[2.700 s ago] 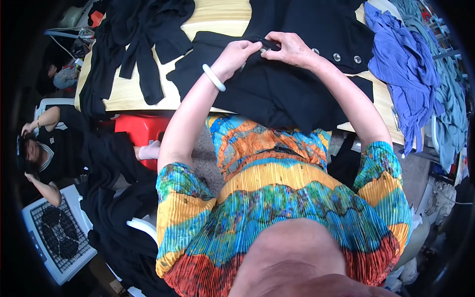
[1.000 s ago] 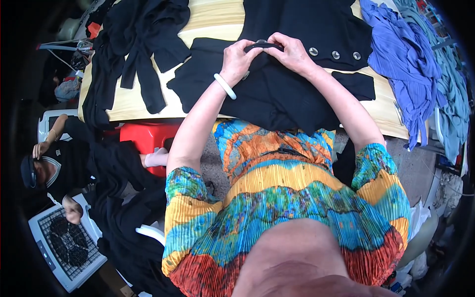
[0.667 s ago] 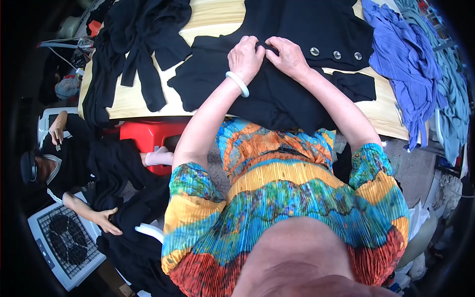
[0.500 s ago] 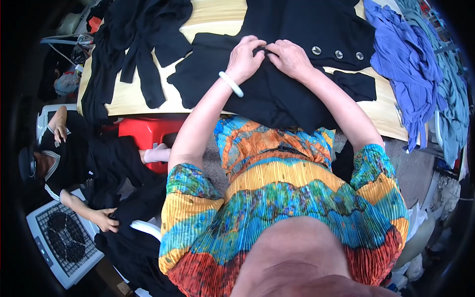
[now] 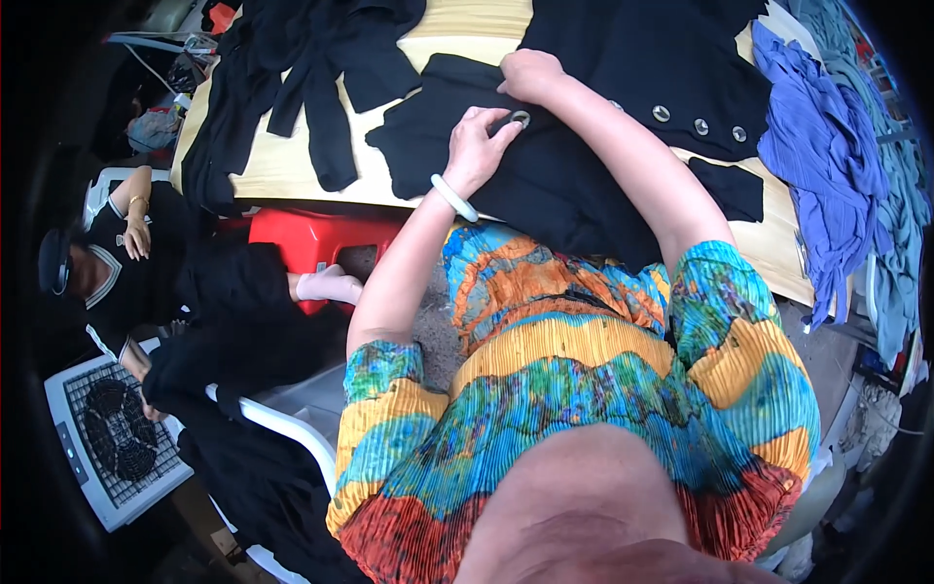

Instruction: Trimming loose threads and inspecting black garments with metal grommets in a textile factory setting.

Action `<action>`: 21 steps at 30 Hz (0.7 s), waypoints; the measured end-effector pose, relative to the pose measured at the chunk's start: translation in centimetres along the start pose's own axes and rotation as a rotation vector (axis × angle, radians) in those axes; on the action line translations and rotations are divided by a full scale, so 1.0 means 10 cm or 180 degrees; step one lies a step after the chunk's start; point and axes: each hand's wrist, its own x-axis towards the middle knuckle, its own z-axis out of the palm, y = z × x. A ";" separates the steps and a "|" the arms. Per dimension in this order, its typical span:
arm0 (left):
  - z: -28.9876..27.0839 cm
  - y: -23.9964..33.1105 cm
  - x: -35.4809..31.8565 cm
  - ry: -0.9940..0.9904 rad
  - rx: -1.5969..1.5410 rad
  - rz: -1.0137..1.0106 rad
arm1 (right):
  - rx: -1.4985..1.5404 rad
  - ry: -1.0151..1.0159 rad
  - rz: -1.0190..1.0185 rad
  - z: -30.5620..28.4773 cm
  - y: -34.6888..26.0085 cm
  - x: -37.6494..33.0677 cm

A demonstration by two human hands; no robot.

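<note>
Pinching black cloth [image 5: 579,175] beside a button [image 5: 520,119], on the wooden table [image 5: 457,41].
The left hand [image 5: 477,148] closes thumb and finger there, perhaps for keeping the cloth steady; the right hand [image 5: 531,76] is curled farther up, its grip I cannot tell. Cloth lies spread, probably for easier reach.

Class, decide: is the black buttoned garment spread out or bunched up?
The black buttoned garment is spread out: its cloth lies largely flat on the wooden table, a row of round buttons showing.
</note>
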 end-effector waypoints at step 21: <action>-0.10 0.35 0.66 -0.0510 -0.1473 -0.0732 | 0.3512 0.0545 -0.0232 -0.41 0.68 -0.48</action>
